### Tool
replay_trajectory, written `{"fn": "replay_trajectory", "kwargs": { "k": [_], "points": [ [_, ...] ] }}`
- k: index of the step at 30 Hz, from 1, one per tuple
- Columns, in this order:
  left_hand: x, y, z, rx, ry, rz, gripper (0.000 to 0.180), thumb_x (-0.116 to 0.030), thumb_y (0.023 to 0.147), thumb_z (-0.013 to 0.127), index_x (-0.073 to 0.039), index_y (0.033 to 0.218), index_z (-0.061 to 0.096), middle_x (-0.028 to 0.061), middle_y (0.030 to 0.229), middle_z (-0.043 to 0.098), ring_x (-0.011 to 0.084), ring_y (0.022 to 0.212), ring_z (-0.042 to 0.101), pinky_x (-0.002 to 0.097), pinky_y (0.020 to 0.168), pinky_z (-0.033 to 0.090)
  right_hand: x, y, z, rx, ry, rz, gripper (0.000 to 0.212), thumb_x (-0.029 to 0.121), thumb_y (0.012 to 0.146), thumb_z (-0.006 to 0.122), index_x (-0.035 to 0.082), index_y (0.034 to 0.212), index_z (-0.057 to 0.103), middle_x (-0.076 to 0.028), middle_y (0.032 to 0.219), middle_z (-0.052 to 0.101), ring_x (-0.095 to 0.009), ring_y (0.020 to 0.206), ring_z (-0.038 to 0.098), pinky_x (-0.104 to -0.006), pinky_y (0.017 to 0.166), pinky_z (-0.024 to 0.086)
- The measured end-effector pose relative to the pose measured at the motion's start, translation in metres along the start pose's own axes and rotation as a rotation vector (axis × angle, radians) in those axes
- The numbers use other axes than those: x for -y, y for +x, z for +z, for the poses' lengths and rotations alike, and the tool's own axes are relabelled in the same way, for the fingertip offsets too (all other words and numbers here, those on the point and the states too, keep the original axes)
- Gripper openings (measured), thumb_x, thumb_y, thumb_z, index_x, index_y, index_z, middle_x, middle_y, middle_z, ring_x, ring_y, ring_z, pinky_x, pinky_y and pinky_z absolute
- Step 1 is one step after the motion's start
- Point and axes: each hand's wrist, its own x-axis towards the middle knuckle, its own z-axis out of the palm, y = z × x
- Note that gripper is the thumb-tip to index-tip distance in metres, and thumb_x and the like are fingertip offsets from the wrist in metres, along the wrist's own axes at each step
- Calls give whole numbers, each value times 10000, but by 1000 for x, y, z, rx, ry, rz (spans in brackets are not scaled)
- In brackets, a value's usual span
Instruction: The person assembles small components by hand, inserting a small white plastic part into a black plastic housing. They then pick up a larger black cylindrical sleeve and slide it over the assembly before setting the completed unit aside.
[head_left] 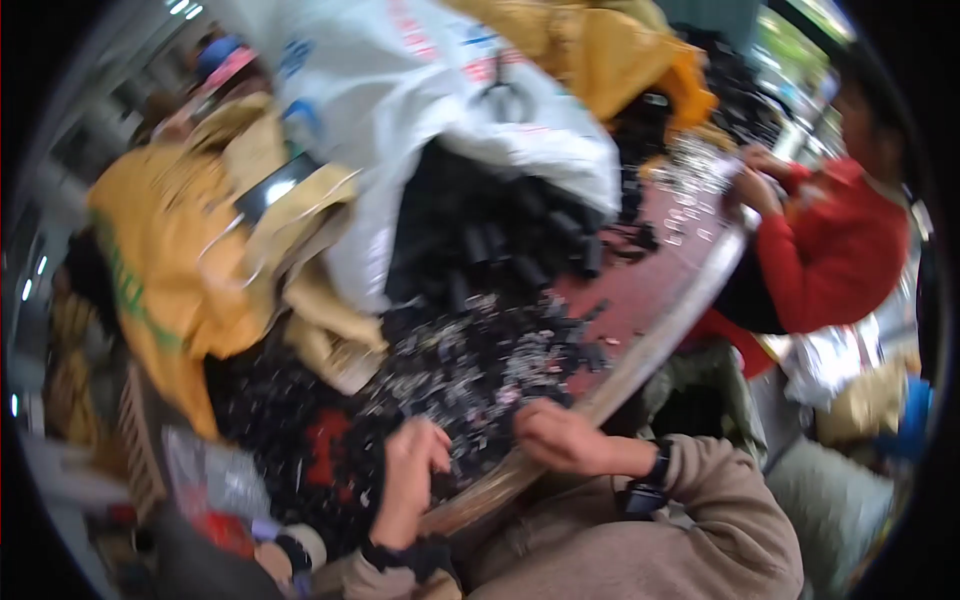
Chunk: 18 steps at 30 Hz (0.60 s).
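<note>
Where right hand (560, 437) curls — table edge (655, 360) lies close.

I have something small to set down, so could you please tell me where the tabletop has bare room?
Bare red tabletop shows on the right, between the black tubes, the small shiny pieces and the pale table edge. It is crowded near the left hand and right hand, where small dark pieces lie thickly.
</note>
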Motion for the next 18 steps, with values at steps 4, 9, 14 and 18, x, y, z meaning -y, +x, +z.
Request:
{"fn": "replay_trajectory", "kwargs": {
  "k": [4,9,14,18],
  "points": [
    [-36,58,-98,-580,-73,239,227,-179,850,484,-47,665,485,-9,515,368,81,427,364,215,405,275,-11,-5,-14,-84,-212,55,132,-45,717,532,11,822,475,-125,868,471,-255,765,489,-308,660,413],
    [-36,116,-201,-960,925,251,197,-209,811,519,-25,872,548,77,760,530,184,712,513,309,637,411,-19,-5,-13,-182,-292,35,122,-78,695,509,-3,784,472,-139,832,468,-261,721,484,-303,630,405],
    [6,171,-270,-757,1298,225,439,-297,781,520,-76,1154,454,171,1192,433,272,1106,414,348,884,365,-15,-6,-11,-206,-337,29,125,-83,683,506,-8,777,475,-147,803,473,-263,697,482,-311,610,403],
    [30,204,-299,-235,-242,264,613,-405,729,535,-130,1247,357,162,1270,356,298,1167,343,366,935,320,-15,-7,-15,-191,-390,14,161,-97,663,528,-6,785,477,-152,817,494,-267,700,502,-308,606,422]
  ]
}}
